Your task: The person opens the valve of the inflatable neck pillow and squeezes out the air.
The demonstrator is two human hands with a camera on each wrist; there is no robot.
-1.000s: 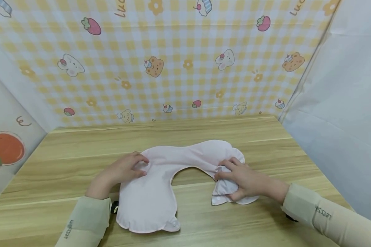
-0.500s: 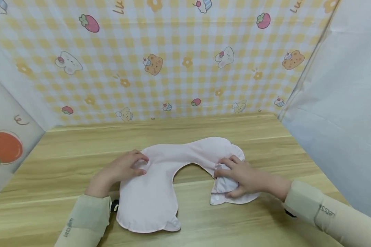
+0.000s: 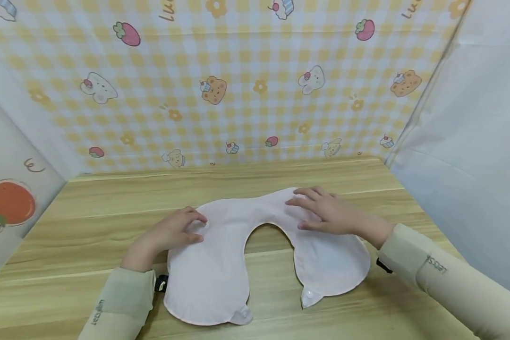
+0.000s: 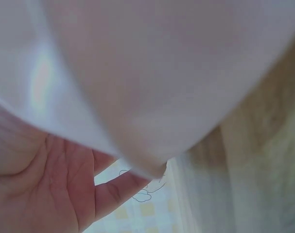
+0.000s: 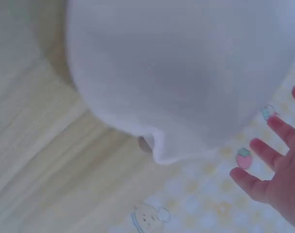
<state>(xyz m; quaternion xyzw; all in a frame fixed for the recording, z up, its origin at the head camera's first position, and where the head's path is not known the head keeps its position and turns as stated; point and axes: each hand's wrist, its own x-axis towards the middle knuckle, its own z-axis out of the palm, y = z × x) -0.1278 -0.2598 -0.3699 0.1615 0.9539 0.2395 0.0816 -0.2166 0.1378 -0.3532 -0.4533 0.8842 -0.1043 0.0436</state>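
Note:
A pale pink, U-shaped neck pillow [image 3: 208,274] lies flat on the wooden table, its two ends toward the person. Each end carries a small tab with a round snap, the left tab [image 3: 241,315] and the right tab [image 3: 311,296]. My left hand [image 3: 170,233] rests at the pillow's upper left edge, thumb and fingers apart over the fabric. With fingers spread, my right hand [image 3: 331,210] is over the upper right part. In the right wrist view, its fingers show extended beside the pale fabric [image 5: 176,73]. The left wrist view is mostly filled by blurred fabric [image 4: 162,73].
The wood-grain table [image 3: 119,203] reaches back to a yellow checked backdrop [image 3: 255,104] with cartoon prints. White panels stand at both sides, the right one [image 3: 471,141] plain, the left one [image 3: 0,151] with a printed red fruit.
My right hand has let go of the bunched right end and moved up and away. That end now lies spread out, its tab pointing toward the person. The left hand has barely moved.

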